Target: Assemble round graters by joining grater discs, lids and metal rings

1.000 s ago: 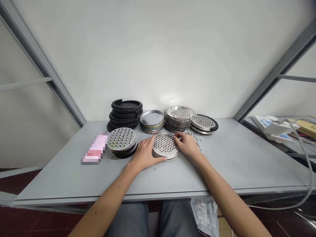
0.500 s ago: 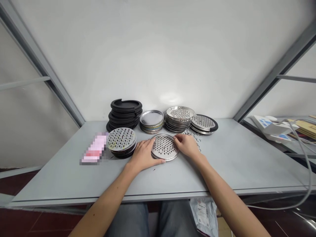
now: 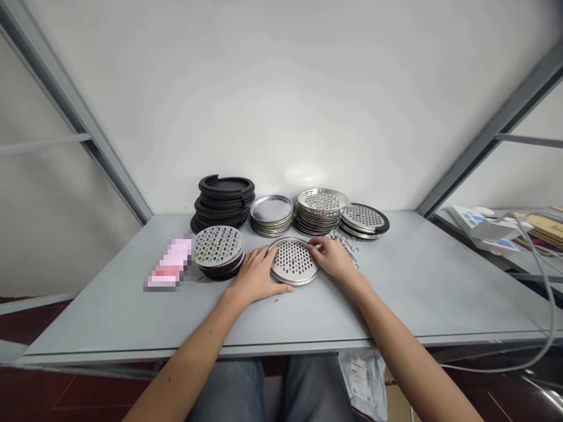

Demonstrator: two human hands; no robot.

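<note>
Evidently, much is left in loose piles on the grey surface (image 3: 417,293) that spans the frame. Black round pieces (image 3: 225,205) are stacked left of centre, against the wall. Silver perforated discs (image 3: 320,220) are piled high just right of centre, and slotted plates (image 3: 219,246) are heaped on a dark base nearer the front left. Shallow plain lids (image 3: 271,214) are stacked between the two rear piles. Only at the rear right is a black-edged disc (image 3: 364,218) seen on top of a low pile, and that one is judged further along than the rest.

At the centre, a perforated disc (image 3: 294,258) lies flat and is held at its rim: its left side is cupped by the spread left hand (image 3: 258,274), its upper right edge is gripped by the fingertips of the right hand (image 3: 333,257). The left hand is crowded by the slotted plates. A pixelated pink object (image 3: 171,258) is set at the left. Small metal rings (image 3: 353,249) are scattered behind the right hand, by which some are hidden.
</note>
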